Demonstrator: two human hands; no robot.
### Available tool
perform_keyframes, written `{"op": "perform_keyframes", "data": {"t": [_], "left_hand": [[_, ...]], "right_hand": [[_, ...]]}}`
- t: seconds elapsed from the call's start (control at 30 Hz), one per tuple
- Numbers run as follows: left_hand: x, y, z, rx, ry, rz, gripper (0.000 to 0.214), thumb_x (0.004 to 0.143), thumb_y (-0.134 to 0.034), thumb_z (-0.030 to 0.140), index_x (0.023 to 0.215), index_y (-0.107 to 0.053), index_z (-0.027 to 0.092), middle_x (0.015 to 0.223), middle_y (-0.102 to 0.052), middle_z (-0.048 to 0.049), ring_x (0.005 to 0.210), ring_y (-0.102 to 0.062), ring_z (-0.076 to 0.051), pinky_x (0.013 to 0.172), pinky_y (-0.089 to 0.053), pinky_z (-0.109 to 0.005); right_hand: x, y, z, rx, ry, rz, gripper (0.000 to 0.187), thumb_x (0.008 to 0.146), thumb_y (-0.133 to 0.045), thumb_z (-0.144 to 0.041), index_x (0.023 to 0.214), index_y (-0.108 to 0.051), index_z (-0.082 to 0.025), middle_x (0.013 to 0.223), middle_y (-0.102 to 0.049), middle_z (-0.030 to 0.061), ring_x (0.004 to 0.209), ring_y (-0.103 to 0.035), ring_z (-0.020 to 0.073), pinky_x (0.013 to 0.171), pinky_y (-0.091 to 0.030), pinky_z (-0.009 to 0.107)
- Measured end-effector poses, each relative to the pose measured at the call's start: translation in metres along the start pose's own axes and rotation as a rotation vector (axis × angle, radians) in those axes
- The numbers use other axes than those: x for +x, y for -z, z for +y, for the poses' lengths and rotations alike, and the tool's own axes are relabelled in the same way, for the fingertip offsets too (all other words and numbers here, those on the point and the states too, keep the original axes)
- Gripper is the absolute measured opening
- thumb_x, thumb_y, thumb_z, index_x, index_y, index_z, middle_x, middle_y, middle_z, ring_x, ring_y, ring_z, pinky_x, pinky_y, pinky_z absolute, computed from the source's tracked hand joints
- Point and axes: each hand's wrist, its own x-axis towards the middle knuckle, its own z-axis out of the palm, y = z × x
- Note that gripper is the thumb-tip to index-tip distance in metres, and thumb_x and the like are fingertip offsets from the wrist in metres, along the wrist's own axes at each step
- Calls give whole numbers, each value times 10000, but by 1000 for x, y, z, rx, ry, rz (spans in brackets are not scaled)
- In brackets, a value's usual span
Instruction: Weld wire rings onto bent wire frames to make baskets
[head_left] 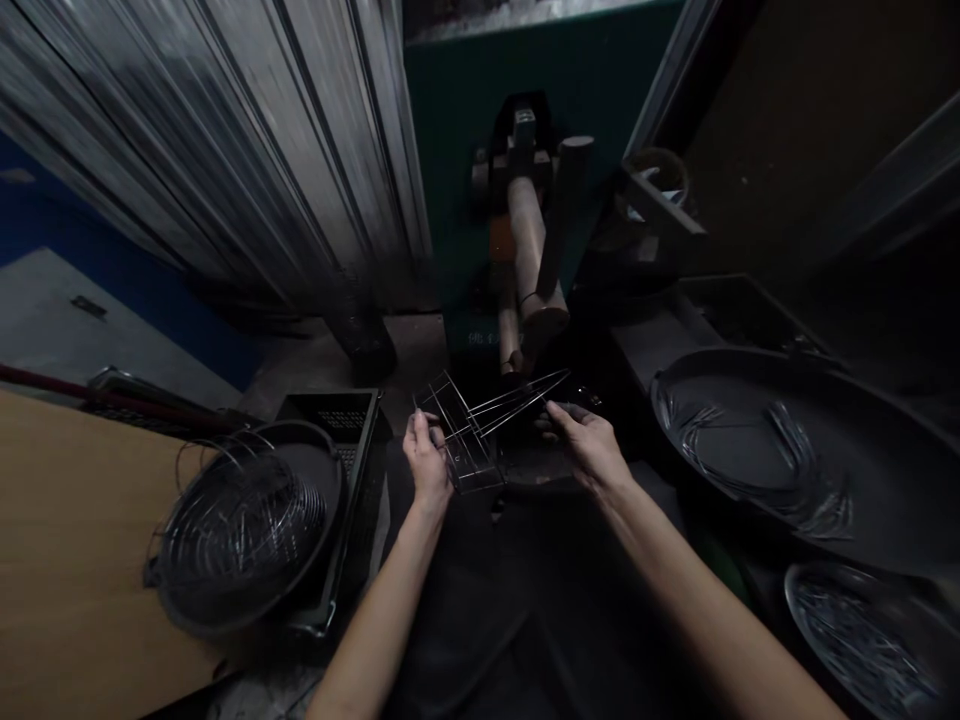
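Note:
A small frame of thin metal wire [476, 432] is held out in front of me, with a flat grid on its left and long, narrow wires running to the right. My left hand [427, 455] is closed on the left side of the grid, thumb uppermost. At the right end of the long wires, my right hand [589, 440] pinches with thumb and fingers; some of its fingertips are lost in shadow. Whether the long wires are joined to the grid, I cannot tell. Just beyond the frame are the thick copper-coloured arms [530, 240] of a green machine [457, 130].
On the left, a round black basin [334, 480] holds many wire rings, beside a dark plastic crate [367, 425]. To the right, a wide dark basin [885, 440] contains bundles of bent wires. Below it, a bowl [791, 590] holds small metal pieces.

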Motion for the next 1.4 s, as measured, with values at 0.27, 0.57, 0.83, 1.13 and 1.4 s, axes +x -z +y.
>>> {"op": "perform_keyframes", "data": {"t": [0.27, 0.57, 0.83, 1.13, 1.4], "left_hand": [[6, 2, 1, 79, -24, -12, 402, 760, -580, 582, 747, -474, 195, 425, -274, 113, 327, -196, -31, 335, -146, -149], [10, -1, 1, 85, -17, -11, 415, 759, -574, 588, 723, -468, 188, 448, -263, 104, 357, -204, -32, 359, -129, -158], [13, -3, 3, 107, -42, -28, 386, 791, -552, 557, 717, -480, 185, 449, -262, 100, 367, -206, -36, 367, -153, -155], [14, -12, 13, 101, -25, -47, 377, 802, -553, 532, 707, -500, 172, 447, -265, 95, 385, -209, -36, 384, -158, -159], [13, -14, 18, 94, -23, -44, 359, 819, -545, 504, 701, -493, 168, 460, -249, 98, 388, -205, -36, 382, -141, -166]], "right_hand": [[-11, -14, -6, 76, 9, -9, 443, 410, -906, -332, 723, -674, -122, 624, -646, 3, 545, -603, 94, 432, -432, 142], [-17, -23, -8, 149, -102, -1, 392, 433, -904, -230, 732, -669, -134, 635, -653, -16, 538, -593, 66, 441, -434, 116], [-23, -35, -15, 139, -103, 67, 310, 480, -873, -162, 686, -642, -137, 595, -632, -18, 531, -585, 73, 413, -419, 114], [-17, -35, -14, 136, -68, 113, 186, 582, -790, -146, 696, -643, -150, 648, -650, -17, 569, -609, 79, 454, -453, 132], [-16, -40, -12, 203, -62, 111, 221, 580, -795, -122, 693, -612, -173, 632, -647, -37, 550, -606, 73, 447, -463, 127]]}}
